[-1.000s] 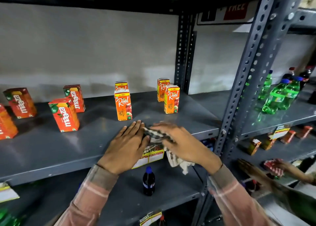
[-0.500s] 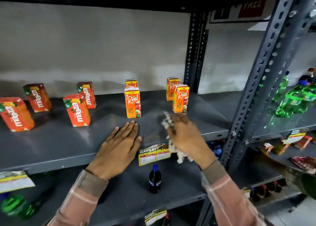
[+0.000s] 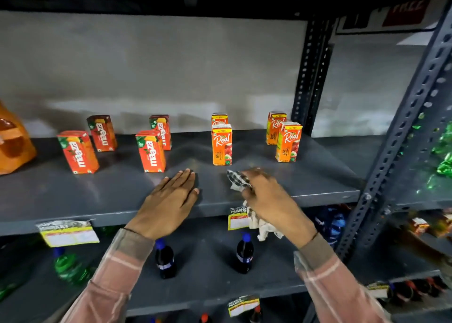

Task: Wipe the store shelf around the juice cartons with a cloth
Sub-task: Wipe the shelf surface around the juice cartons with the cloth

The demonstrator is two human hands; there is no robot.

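- Right hand [image 3: 271, 200] clenched on a checked cloth [image 3: 238, 180]; bunched end pressed to the grey shelf [image 3: 97, 190] ahead of the knuckles, loose tail hanging below the wrist, over the shelf's front edge and a price tag [image 3: 237, 218].
- Left hand [image 3: 168, 200] released and flat, palm down on the shelf, holding nothing, just to the left of the cloth grip, with bare shelf between the two.
- Front Real apple carton [image 3: 222, 144] upright just beyond the cloth, apart from it; a second Real carton [image 3: 289, 142] beyond and to the right of the grip, two more standing behind these.
- Maaza cartons [image 3: 151, 151] upright beyond and to the left of the flat hand, clear of both hands.
- Dark bottles [image 3: 244, 254] on the lower shelf beneath the grip, untouched.
- Step in hand, as judged: wiping the open front strip of the shelf before the Real cartons.
- Progress, as judged: early to middle; lanes between and behind the cartons apparently not yet reached. No dirt or wipe marks discernible.
- Next move calls for: passing the cloth into the gap between the two front Real cartons, pressure kept low and strokes short, or lifting a carton aside with the free hand.
- Risk noted: light cartons liable to tip or slide if brushed by knuckles or cloth.
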